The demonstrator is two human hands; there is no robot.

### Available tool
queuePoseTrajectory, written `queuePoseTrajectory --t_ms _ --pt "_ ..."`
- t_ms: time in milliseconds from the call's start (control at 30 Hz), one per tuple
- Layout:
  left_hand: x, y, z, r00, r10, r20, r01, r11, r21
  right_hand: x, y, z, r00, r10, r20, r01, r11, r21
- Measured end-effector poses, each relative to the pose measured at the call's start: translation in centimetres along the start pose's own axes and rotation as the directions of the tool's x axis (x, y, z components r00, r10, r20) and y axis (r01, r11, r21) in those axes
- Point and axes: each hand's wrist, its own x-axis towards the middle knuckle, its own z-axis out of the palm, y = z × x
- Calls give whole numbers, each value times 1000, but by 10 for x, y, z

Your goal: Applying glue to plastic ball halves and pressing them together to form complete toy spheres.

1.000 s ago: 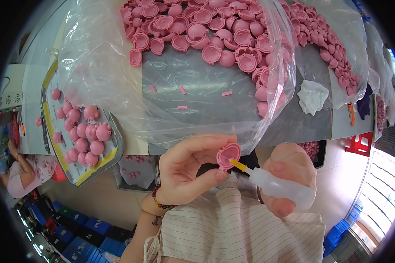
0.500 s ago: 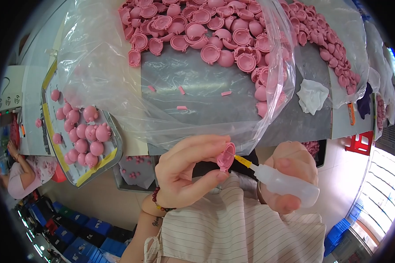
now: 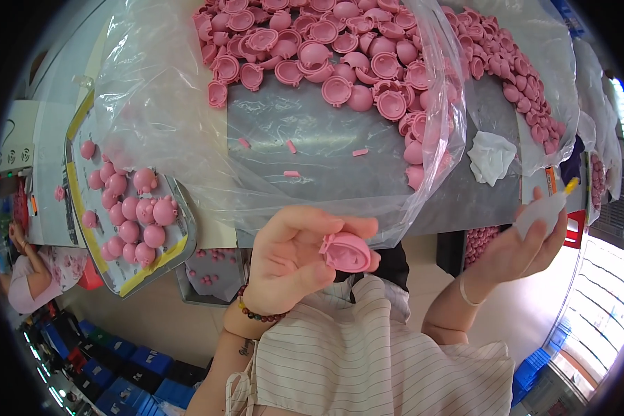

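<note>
One view, from the head camera, is catalogued against a single landmark: the clear plastic bag spread on the bench.

Item: left hand, just below the bag's near edge, fingers curled, thumb and fingertips pinching a pink shell half. The shell is tipped with its hollow side turned up and toward the other hand, seemingly so the inner rim is open to view and reach.

Item: right hand, below and right of the bag, closed around a small squeeze bottle with a yellow tip. The tip points up and away, well apart from the shell; probably held so to keep the contents from dripping.

Item: heap of pink shell halves, lying on the far part of the bag, most with hollows showing. The bag appears to serve as a liner that keeps loose pieces together.

Item: small pink scraps, scattered on the bare middle of the bag.

Item: metal tray, left of the bag, carrying closed pink pieces in a loose cluster, kept apart from the open halves.

Item: crumpled white cloth, right of the bag.

Item: second bag of pink parts, further right.

Item: another person, far left of the bag, low at the picture's edge.
</note>
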Motion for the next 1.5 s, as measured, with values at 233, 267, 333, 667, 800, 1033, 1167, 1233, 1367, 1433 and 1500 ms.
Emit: queuePoseTrajectory --t_ms 233,267,333,667,800,1033,1167,1233,1367,1433,1500 --pt "6 -1 -6 983 -173 56 181 960 -214 60 85 -76 960 279 -26 -254 830 -497" --pt "6 1 -4 983 -172 72 184 958 -221 62 89 -82 933 354 -67 -335 785 -520" --pt "5 3 -2 990 -143 17 144 974 -176 60 96 -81 963 262 -60 -253 811 -527" --pt "5 4 -1 991 -134 -26 135 991 27 96 50 18 815 80 574 322 761 -563" --pt "-1 0 -4 991 -133 -23 134 990 48 105 83 30 690 45 723 465 737 -490" --pt "1 5 -6 992 -122 -24 124 989 79 100 83 26 736 174 655 288 795 -534" --pt "2 6 -2 997 -80 -15 81 988 131 96 75 27 746 227 627 288 739 -609" --pt "2 7 1 998 -55 -14 57 986 159 95 66 29 734 339 588 210 711 -671" --pt "1 10 0 997 -57 -59 67 977 202 80 34 37 823 204 531 7 930 -368" --pt "5 8 6 996 -66 -56 80 954 289 56 -15 35 825 64 562 -120 991 63" --pt "8 5 11 999 -23 -43 37 926 376 20 -53 35 752 -85 653 -132 952 275"
